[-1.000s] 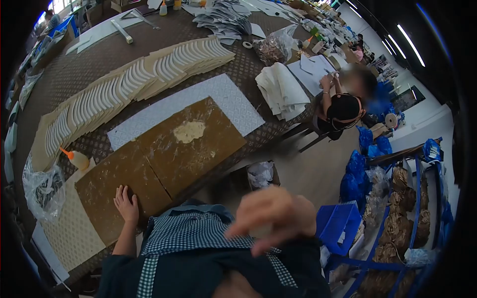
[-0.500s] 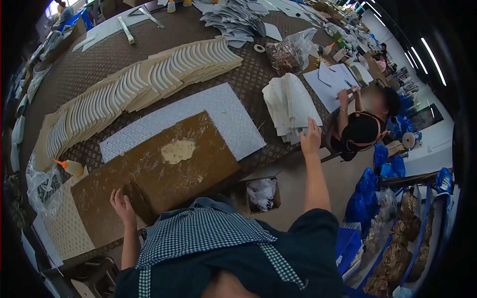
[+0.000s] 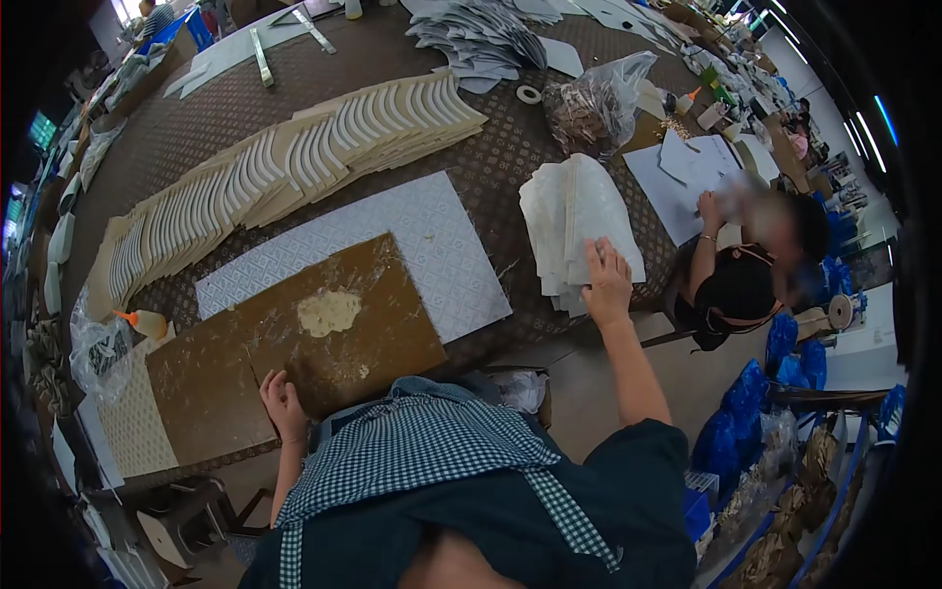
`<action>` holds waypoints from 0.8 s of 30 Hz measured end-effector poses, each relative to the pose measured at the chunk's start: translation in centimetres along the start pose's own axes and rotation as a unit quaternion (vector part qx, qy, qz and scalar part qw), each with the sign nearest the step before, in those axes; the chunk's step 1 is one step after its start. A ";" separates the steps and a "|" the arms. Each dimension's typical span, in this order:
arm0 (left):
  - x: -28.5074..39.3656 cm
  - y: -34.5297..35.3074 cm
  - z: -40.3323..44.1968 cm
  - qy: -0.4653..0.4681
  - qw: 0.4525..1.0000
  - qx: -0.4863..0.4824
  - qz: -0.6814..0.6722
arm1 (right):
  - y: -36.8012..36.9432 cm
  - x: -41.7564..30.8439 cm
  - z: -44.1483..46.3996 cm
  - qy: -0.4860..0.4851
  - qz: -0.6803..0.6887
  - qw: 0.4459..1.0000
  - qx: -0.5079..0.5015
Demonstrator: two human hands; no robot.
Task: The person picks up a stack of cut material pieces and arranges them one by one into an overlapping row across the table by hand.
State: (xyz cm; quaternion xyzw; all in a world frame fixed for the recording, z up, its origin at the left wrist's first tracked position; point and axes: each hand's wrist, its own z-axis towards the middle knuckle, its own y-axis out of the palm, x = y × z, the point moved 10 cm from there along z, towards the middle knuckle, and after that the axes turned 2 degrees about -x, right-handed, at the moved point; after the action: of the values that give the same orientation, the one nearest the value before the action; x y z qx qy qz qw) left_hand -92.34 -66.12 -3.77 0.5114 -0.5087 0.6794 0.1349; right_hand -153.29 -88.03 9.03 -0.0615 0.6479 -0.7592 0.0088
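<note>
My right hand [image 3: 608, 283] lies with its fingers spread on the near edge of a stack of off-white sheets [image 3: 572, 221]. At the near edge of the brown board [image 3: 211, 378], my left hand [image 3: 284, 404] rests with fingers apart and holds nothing. A pale dried patch [image 3: 329, 313] marks the board. Under the board's far side is a white patterned sheet [image 3: 442, 231]. Beyond it runs a long fanned row of beige pieces with curved white strips [image 3: 285, 162]. An orange-tipped bottle [image 3: 147, 323] stands at the board's left.
A co-worker [image 3: 736, 285] sits at the right of the table by white sheets [image 3: 677, 196]. A clear plastic bag [image 3: 599, 103], a tape roll [image 3: 528, 94] and a grey stack [image 3: 476, 39] lie further back. A stool [image 3: 182, 520] stands below left.
My right hand, earlier raised and blurred near my body, has reached out and come down on the off-white stack. My left hand has shifted right along the board's edge.
</note>
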 end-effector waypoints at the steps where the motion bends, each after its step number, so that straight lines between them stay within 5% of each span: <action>1: 0.5 0.2 0.0 0.015 1.000 0.004 0.002 | -0.4 -0.2 -0.2 -0.015 0.007 0.999 0.029; 13: 3.3 -0.9 2.4 0.041 0.998 -0.003 -0.042 | -11.1 2.1 2.9 -0.058 0.124 0.950 0.280; 18: 11.8 -1.0 4.7 0.104 0.985 -0.051 -0.130 | -20.2 -8.6 4.4 -0.118 0.259 0.947 0.152; 20: 18.3 -1.0 4.3 0.227 0.970 -0.087 -0.009 | -21.0 -13.5 3.7 -0.116 0.327 0.937 0.047; 24: 26.2 -0.2 2.1 0.303 0.937 -0.173 0.031 | -18.6 -23.3 2.2 -0.253 0.382 0.885 -0.080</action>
State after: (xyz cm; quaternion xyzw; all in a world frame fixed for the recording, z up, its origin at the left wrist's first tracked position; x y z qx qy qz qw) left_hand -102.61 -76.59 18.04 0.2344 -0.5692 0.7071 0.3479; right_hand -128.66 -85.05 25.79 -0.0001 0.6553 -0.6018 0.4565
